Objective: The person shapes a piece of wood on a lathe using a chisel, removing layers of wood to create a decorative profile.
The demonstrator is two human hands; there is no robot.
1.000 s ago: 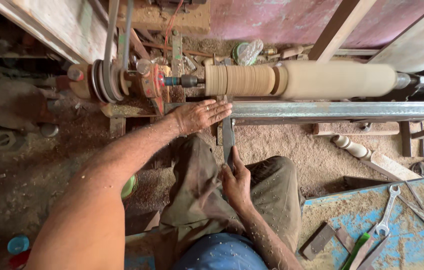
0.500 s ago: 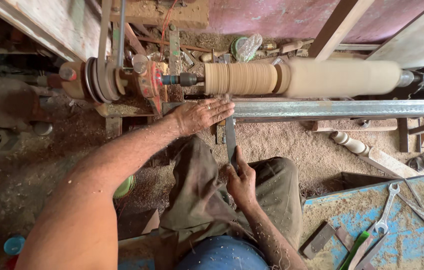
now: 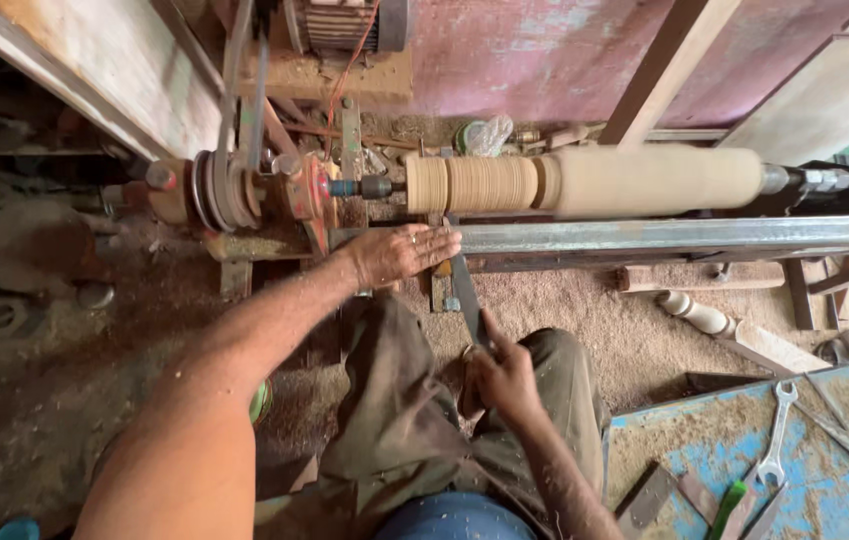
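Observation:
A pale wooden cylinder [image 3: 634,180] is mounted lengthways on a lathe, its left part cut into ridged bands [image 3: 474,184]. A long metal turning chisel [image 3: 464,290] lies across the steel tool rest bar [image 3: 684,234], its tip pointing at the ridged end. My left hand [image 3: 399,253] rests flat on the chisel blade at the bar. My right hand [image 3: 504,375] grips the chisel's handle end above my lap.
The lathe's pulley and headstock [image 3: 234,190] stand at the left, a motor [image 3: 344,25] above. Sawdust covers the floor. A small turned wooden piece [image 3: 689,312] lies under the bar. A blue board [image 3: 774,460] at lower right carries a spanner [image 3: 776,440] and other tools.
The view has shifted slightly. Both hands stay on the chisel at the tool rest, with no clear movement along the wood.

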